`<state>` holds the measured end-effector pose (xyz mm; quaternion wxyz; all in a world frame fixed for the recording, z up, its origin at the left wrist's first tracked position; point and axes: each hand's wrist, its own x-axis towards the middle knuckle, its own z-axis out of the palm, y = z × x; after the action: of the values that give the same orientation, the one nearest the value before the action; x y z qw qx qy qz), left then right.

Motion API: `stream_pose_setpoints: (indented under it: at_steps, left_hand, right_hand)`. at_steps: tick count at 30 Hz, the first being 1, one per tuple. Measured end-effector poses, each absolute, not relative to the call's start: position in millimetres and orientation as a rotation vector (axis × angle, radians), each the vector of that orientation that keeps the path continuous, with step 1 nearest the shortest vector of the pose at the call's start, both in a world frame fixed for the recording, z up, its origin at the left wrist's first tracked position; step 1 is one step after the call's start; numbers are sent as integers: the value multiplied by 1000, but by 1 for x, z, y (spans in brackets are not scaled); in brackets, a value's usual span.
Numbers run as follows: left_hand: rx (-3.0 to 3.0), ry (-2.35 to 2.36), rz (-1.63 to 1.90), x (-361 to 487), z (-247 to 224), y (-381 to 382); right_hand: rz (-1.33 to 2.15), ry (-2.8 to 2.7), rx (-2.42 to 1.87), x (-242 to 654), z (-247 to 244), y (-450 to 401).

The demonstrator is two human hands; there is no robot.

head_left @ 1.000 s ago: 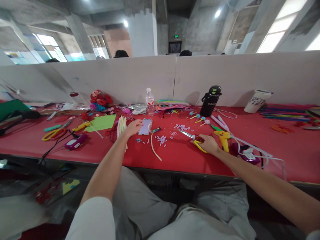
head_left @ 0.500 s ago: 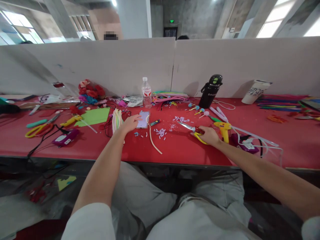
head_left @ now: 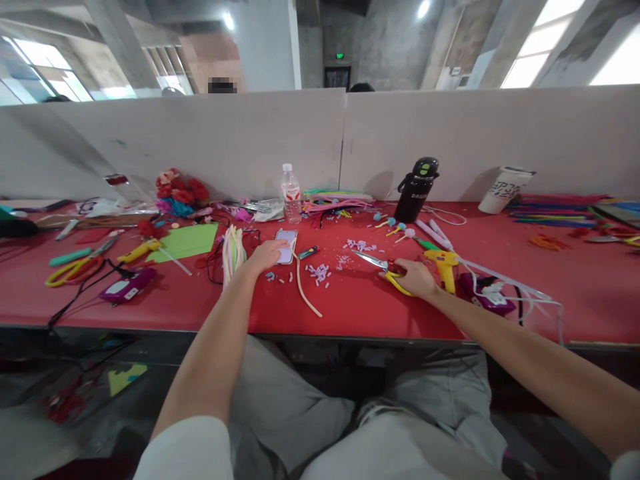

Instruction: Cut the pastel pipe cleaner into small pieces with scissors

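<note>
My left hand (head_left: 269, 256) reaches over a phone (head_left: 287, 240) lying flat, its fingers stretched out on the screen and holding nothing. Beside the phone lie a cream pipe cleaner (head_left: 301, 288) and a small utility knife (head_left: 309, 253). My right hand (head_left: 416, 277) is closed around the yellow handle of a pair of scissors (head_left: 373, 259), whose blades point left over the table. Small lilac cut pieces (head_left: 319, 273) lie between the hands, with another scatter of lilac pieces (head_left: 361, 246) behind the scissors. A bundle of pale pipe cleaners (head_left: 233, 250) rests left of my left hand.
A yellow glue gun (head_left: 444, 264) lies just right of my right hand, near a purple box (head_left: 486, 297) with cords. A water bottle (head_left: 291, 195), black flask (head_left: 416, 192) and white cup (head_left: 505, 189) stand along the partition (head_left: 225, 140). Green paper (head_left: 186, 241) lies left.
The camera view has tilted slightly upward, so the table sits lower in the picture. My left hand has shifted slightly over the phone; my right hand keeps the scissors.
</note>
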<state>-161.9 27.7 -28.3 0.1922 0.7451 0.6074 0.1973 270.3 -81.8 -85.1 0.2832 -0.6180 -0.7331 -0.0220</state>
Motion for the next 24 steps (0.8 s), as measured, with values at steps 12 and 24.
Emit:
stream_pose_setpoints:
  at_steps: [12,24]
  left_hand:
    - [2185,1708,462,-163,-26,22]
    - [2198,1624,474,-167,-15,9]
  right_hand:
    - [-61,-1975,-1641,268,-81,-84]
    - [-77,-1975,-1651,269,-82,-84]
